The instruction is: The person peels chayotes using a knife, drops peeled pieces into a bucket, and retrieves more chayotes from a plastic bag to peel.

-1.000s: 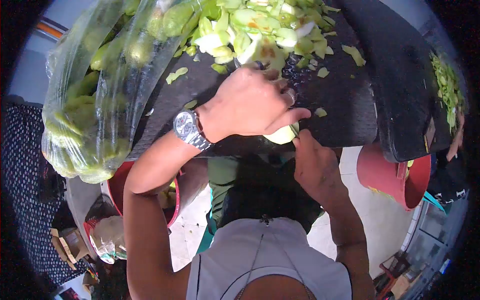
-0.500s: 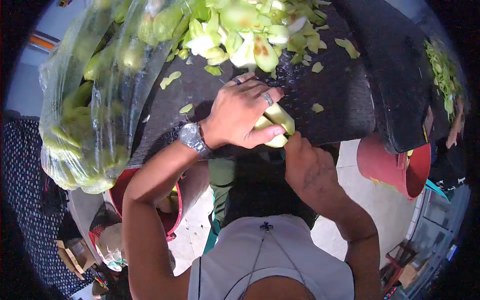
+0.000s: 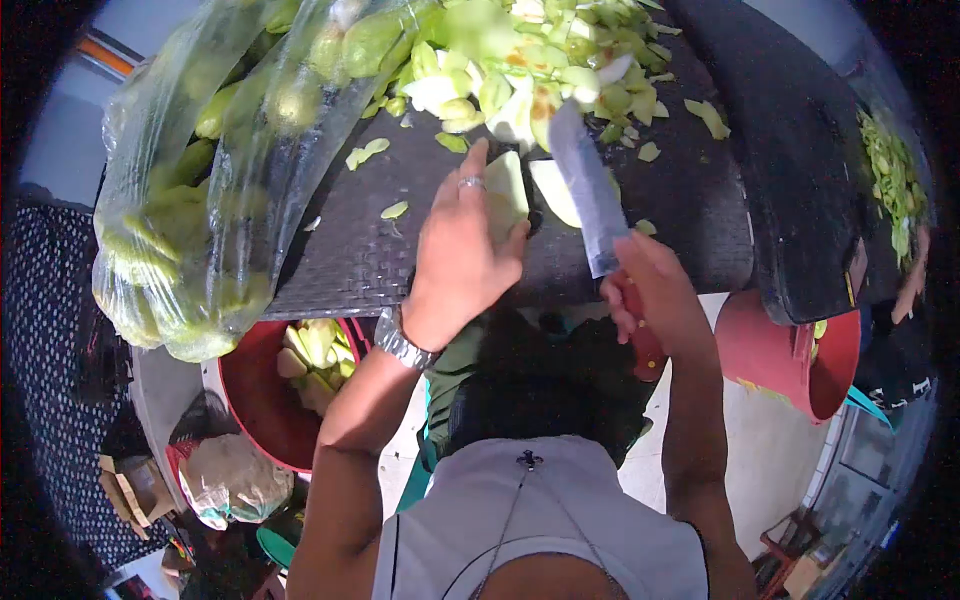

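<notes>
My left hand (image 3: 462, 248) rests on the dark woven tabletop (image 3: 350, 262), fingers and thumb around a pale peeled chayote piece (image 3: 507, 195). Another pale cut piece (image 3: 553, 190) lies just right of it, a dark gap between them. My right hand (image 3: 660, 295) grips a knife (image 3: 585, 180) by its red handle. The blade points up and away, passing over the right edge of that second piece. Beyond both hands is a heap of green peels and cut bits (image 3: 560, 60).
A clear plastic bag of green chayotes (image 3: 240, 180) hangs over the table's left edge. Below stand a red bucket with pale pieces (image 3: 262, 400) and another red bucket (image 3: 770, 345) at right. Another person's hand (image 3: 912, 290) is near greens (image 3: 890, 170) at far right.
The chayote, held between both hands before, is now in separate pieces on the table. My right hand has moved right and up with the knife, whose blade now shows. My left wrist has turned.
</notes>
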{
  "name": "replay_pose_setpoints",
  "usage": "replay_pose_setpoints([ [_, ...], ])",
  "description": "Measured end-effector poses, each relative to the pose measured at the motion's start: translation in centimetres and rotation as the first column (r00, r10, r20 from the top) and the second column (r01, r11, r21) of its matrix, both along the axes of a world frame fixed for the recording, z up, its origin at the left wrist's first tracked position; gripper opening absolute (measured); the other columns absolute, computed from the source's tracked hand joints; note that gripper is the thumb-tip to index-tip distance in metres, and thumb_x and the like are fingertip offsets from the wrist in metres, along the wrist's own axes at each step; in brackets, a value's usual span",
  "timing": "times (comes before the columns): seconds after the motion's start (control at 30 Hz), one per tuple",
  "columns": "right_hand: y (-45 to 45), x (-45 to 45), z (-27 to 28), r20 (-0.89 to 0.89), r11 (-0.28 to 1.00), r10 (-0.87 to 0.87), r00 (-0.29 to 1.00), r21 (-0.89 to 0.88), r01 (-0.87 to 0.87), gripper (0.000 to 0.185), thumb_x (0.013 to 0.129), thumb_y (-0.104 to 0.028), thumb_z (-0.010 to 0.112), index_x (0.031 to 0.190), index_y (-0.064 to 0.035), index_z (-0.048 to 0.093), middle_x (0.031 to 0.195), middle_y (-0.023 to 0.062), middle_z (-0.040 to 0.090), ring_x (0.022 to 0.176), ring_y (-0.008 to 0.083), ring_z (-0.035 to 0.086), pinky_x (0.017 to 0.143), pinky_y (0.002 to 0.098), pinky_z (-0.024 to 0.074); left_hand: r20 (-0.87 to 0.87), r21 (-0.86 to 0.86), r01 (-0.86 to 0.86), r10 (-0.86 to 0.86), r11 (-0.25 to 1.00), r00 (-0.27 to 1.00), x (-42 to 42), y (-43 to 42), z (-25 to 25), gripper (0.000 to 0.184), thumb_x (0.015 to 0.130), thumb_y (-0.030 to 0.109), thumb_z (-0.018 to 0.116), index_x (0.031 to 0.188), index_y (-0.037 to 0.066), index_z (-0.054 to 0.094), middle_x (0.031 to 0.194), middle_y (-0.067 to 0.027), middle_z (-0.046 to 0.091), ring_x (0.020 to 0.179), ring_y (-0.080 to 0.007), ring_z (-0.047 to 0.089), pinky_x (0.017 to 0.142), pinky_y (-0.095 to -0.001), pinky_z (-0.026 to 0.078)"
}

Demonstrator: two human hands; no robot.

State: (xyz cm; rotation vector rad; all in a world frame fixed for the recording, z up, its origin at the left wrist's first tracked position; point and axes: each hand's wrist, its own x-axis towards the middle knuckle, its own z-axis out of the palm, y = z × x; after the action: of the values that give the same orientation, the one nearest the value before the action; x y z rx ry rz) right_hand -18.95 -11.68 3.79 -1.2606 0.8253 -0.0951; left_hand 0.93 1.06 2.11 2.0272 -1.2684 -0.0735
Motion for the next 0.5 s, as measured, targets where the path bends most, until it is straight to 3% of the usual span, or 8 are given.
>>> replay_pose_setpoints([
  [0.03, 0.2, -0.3, 0.2, 0.058, 0.991, -0.082, 0.995, 0.114, 0.075, 0.025, 0.109, -0.033, 0.047, 0.109, -0.0082, 0.055, 0.067, 0.0003, 0.052, 0.045, 0.0087, 0.048, 0.041, 0.0266, 0.0447, -0.030, 0.051, -0.012, 0.013, 0.999, 0.999, 0.3, -0.3, 0.6, 0.080, 0.075, 0.015, 0.082, 0.143, -0.003, 0.044, 0.128, -0.0307, 0.061, 0.119, -0.0436, 0.061, 0.100, -0.0458, 0.050],
  [0.1, 0.4, -0.6, -0.4, 0.143, 0.989, -0.144, 0.979, -0.010, 0.147, 0.022, 0.108, -0.029, 0.049, 0.109, -0.0083, 0.055, 0.068, 0.0005, 0.053, 0.044, 0.0091, 0.048, 0.041, 0.0264, 0.0450, -0.058, 0.136, -0.021, 0.030, 0.990, 0.998, 0.8, -1.3, 1.7, 0.077, 0.072, 0.015, 0.085, 0.138, -0.002, 0.049, 0.104, -0.0274, 0.071, 0.100, -0.0397, 0.070, 0.088, -0.0431, 0.055],
  [0.23, 1.1, -1.0, 0.2, 0.348, 0.938, -0.292, 0.891, -0.080, 0.338, 0.018, 0.106, -0.025, 0.053, 0.112, -0.0083, 0.054, 0.072, 0.0020, 0.057, 0.044, 0.0099, 0.050, 0.040, 0.0262, 0.0439, -0.231, 0.118, 0.158, -0.128, 0.980, 0.964, 2.7, -2.8, 1.8, 0.065, 0.077, 0.013, 0.080, 0.134, -0.002, 0.053, 0.106, -0.0237, 0.072, 0.095, -0.0335, 0.072, 0.084, -0.0449, 0.057],
  [0.27, 1.4, -1.0, 0.8, 0.381, 0.924, -0.321, 0.867, -0.075, 0.375, 0.018, 0.106, -0.024, 0.052, 0.114, -0.0081, 0.054, 0.074, 0.0028, 0.058, 0.044, 0.0101, 0.050, 0.040, 0.0262, 0.0433, -0.561, -0.036, 0.159, -0.152, 0.987, 0.813, 3.0, -2.8, 1.5, 0.061, 0.080, 0.012, 0.078, 0.134, -0.002, 0.054, 0.110, -0.0232, 0.071, 0.096, -0.0336, 0.072, 0.087, -0.0470, 0.057],
  [0.33, 2.0, -0.7, 1.7, 0.443, 0.896, -0.375, 0.814, -0.052, 0.441, 0.018, 0.106, -0.023, 0.052, 0.116, -0.0079, 0.053, 0.078, 0.0044, 0.061, 0.044, 0.0104, 0.052, 0.039, 0.0261, 0.0421, -0.936, -0.282, -0.003, -0.274, 0.960, 0.221, 3.6, -2.5, 0.9, 0.054, 0.085, 0.011, 0.072, 0.134, -0.002, 0.054, 0.119, -0.0222, 0.069, 0.099, -0.0337, 0.071, 0.091, -0.0511, 0.057],
  [0.37, 1.9, -0.7, 1.5, 0.446, 0.920, -0.338, 0.829, -0.029, 0.391, 0.019, 0.106, -0.023, 0.052, 0.117, -0.0077, 0.052, 0.080, 0.0051, 0.062, 0.044, 0.0105, 0.052, 0.038, 0.0260, 0.0415, -0.866, -0.499, -0.065, -0.498, 0.864, 0.037, 3.5, -2.3, 0.6, 0.050, 0.092, 0.018, 0.064, 0.136, -0.002, 0.052, 0.129, -0.0226, 0.064, 0.108, -0.0387, 0.068, 0.094, -0.0561, 0.056],
  [0.47, 1.6, -0.6, 0.9, 0.432, 0.966, -0.221, 0.874, -0.027, 0.257, 0.020, 0.107, -0.023, 0.050, 0.120, -0.0073, 0.049, 0.085, 0.0073, 0.064, 0.043, 0.0105, 0.051, 0.037, 0.0256, 0.0400, -0.639, -0.625, -0.264, -0.676, 0.734, -0.367, 0.8, -2.4, 2.0, 0.053, 0.099, 0.032, 0.054, 0.140, -0.003, 0.050, 0.129, -0.0248, 0.063, 0.114, -0.0406, 0.066, 0.094, -0.0537, 0.058],
  [0.5, 1.9, -0.4, 1.0, 0.405, 0.971, -0.186, 0.895, -0.062, 0.229, 0.020, 0.107, -0.023, 0.050, 0.120, -0.0073, 0.049, 0.086, 0.0079, 0.065, 0.043, 0.0103, 0.051, 0.037, 0.0253, 0.0397, -0.659, -0.583, -0.260, -0.636, 0.770, -0.402, 0.3, -2.4, 2.2, 0.059, 0.102, 0.041, 0.048, 0.142, -0.003, 0.048, 0.129, -0.0267, 0.062, 0.115, -0.0434, 0.065, 0.091, -0.0538, 0.059],
])
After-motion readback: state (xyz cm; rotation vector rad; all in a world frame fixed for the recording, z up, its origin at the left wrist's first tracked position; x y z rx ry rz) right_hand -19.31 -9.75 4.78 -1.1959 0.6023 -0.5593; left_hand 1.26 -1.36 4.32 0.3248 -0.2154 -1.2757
